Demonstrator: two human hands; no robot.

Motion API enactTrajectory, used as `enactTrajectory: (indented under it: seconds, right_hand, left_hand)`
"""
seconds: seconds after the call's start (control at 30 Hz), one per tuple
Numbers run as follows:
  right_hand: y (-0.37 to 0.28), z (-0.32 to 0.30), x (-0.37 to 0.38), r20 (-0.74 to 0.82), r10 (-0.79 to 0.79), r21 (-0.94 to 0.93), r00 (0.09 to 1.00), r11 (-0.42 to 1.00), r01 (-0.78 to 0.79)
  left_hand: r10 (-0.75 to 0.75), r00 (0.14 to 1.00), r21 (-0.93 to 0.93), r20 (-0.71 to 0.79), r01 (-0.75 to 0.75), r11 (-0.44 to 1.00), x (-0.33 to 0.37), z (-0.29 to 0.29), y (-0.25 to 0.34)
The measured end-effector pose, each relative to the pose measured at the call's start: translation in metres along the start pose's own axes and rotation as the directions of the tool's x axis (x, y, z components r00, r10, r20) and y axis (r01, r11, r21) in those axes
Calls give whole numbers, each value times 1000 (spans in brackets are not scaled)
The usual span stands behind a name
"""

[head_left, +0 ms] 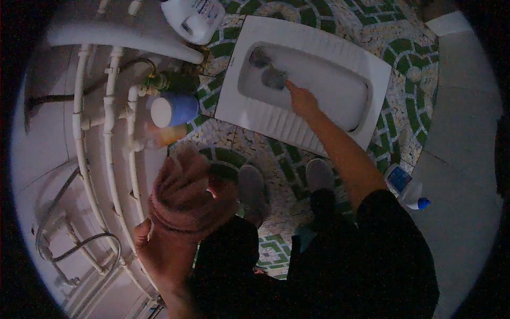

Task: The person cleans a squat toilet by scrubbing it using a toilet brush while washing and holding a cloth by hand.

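A squat toilet pan (297, 135), white with ribbed foot rests, lies in the floor ahead. My right hand (304, 102) reaches over its bowl, fingers closed. Against those fingertips is a grey, fuzzy-looking round thing (273, 78), blurred and dim, so its kind is unclear. Just beyond it a dark patch (259, 57), seemingly the drain hole, shows at the bowl's far left end. On the near left, my left hand (166, 258) grips a bunched pinkish-brown cloth (186, 196), with the thumb along its left side. Most of the left fingers are hidden by the cloth.
White pipes (109, 122) run along the left wall below a white basin edge (127, 42). Near them stand a blue container (181, 110) with a pale lid and a white jug (196, 21). A blue-capped bottle (406, 186) lies by the right wall. My shoes (320, 174) are on the patterned tiles.
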State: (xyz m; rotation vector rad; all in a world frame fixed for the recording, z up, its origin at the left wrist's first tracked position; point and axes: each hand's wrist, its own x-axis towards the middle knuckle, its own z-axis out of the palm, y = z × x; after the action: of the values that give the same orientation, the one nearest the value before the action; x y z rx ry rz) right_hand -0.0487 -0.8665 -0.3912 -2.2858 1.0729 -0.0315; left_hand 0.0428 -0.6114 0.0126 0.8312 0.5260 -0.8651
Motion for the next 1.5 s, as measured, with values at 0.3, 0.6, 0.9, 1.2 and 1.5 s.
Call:
enactTrajectory:
  seconds: [0.3,0.6,0.9,1.2,1.5]
  right_hand:
    - [18,-40,5,614,-143,154,776,986,60]
    - [11,-31,-26,127,-427,151,895,901,408]
    - [8,3,17,114,-427,104,897,903,417]
    - [-19,2,4,65,-134,119,989,985,126]
    - [-47,-33,-7,405,-39,354,913,928,-118]
  left_hand:
    - [-52,994,72,-99,60,996,2,1,-4]
    - [-60,997,80,-49,64,995,3,1,-12]
    - [-115,992,74,-56,118,990,7,11,-16]
    - [-161,986,70,41,158,985,7,7,-19]
    - [-113,993,106,-44,117,987,6,5,-12]
